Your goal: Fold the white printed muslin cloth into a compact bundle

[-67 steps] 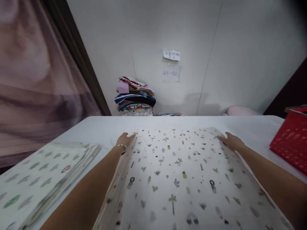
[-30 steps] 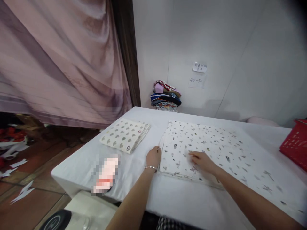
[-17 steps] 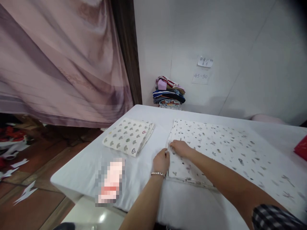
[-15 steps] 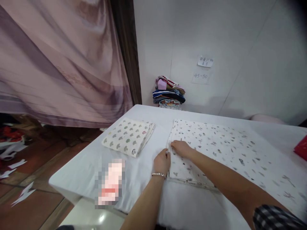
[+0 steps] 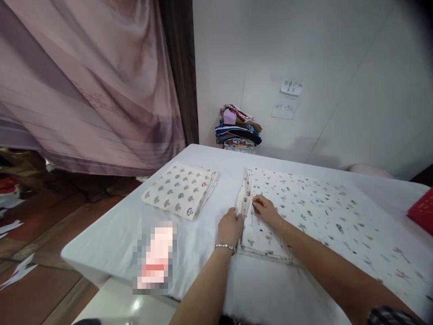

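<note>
Look first to the white palm-print cloth (image 5: 314, 203): lies flat on the right part of the white-covered table (image 5: 199, 243), seems to run lengthwise from left to right, and passes beneath the right arm. Parts into layers along the left edge, crosswise to that length, from the near side to the far. Meets the right hand (image 5: 266, 210) just inside that edge, with thumb and index fingertips pressed together, apparently pinching an upper fold; stretches away rightward from there. Meets the left hand (image 5: 230, 227) at the outer side of the same edge, just right of loosely curled fingers; hard to tell whether gripped or only touched. Count the left hand as nearer the body, the right as slightly farther off. To the left, well apart, find a folded mushroom-print cloth (image 5: 179, 189); beyond the table, a stack of folded textiles (image 5: 238, 128) against the wall (image 5: 304, 45).
</note>
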Demonstrator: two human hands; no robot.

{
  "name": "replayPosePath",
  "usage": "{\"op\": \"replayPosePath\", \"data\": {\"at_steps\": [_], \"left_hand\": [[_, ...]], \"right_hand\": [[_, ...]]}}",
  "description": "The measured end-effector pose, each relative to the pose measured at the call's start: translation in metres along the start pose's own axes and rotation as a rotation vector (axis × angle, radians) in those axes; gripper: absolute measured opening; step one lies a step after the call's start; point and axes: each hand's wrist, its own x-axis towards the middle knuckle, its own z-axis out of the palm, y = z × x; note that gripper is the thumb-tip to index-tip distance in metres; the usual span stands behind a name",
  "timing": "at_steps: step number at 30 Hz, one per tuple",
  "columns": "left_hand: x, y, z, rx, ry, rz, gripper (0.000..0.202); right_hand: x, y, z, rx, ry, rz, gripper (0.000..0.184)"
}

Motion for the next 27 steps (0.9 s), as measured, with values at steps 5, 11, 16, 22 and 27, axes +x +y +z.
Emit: {"op": "replayPosePath", "data": {"at_steps": [5, 11, 16, 22, 27], "left_hand": [[-0.001, 0.000, -0.001, -0.012, -0.018, 0.046, 0.027], [-0.002, 0.001, -0.004, 0.047, 0.015, 0.003, 0.024], [-0.005, 0.005, -0.006, 0.096, 0.048, 0.158, 0.021], [-0.004, 0.005, 0.002, 0.174, -0.012, 0.242, 0.015], [-0.002, 0.005, 0.007, 0.167, 0.026, 0.294, 0.007]], "right_hand": [[0.002, -0.011, -0.001, -0.136, -0.058, -0.092, 0.013], [-0.002, -0.019, -0.014, -0.184, -0.081, -0.107, 0.015], [-0.011, -0.010, -0.023, -0.159, -0.060, -0.063, 0.014], [-0.014, -0.006, -0.023, -0.145, -0.057, -0.062, 0.014], [-0.014, -0.007, -0.023, -0.157, -0.072, -0.087, 0.014]]}}
